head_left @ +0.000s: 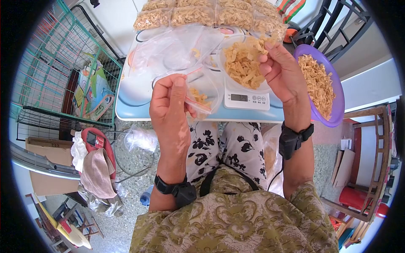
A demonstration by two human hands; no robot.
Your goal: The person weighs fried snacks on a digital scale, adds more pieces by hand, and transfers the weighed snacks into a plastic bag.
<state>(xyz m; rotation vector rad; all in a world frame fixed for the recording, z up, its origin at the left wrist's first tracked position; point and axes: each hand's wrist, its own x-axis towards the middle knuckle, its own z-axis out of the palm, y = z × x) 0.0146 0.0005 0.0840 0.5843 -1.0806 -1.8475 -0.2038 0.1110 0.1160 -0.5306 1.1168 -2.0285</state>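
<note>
My left hand (171, 95) pinches the rim of a clear zip bag (214, 89) with a red seal line; a few pale yellow dried strips (199, 97) lie inside it. Between the fingers of my right hand (280, 69) are some of the same dried strips, held just above the right side of a clear bowl (222, 63). That bowl contains a heap of strips (242, 67) and rests on a white digital scale (247, 100). The digits on the scale's display are too small to read surely.
Filled bags (192, 16) line the table's far side. Loose clear plastic bags (168, 50) lie on the table (137, 107) at left. A purple basin (339, 95) of strips stands right of the table. A green wire cage (46, 71) is at left.
</note>
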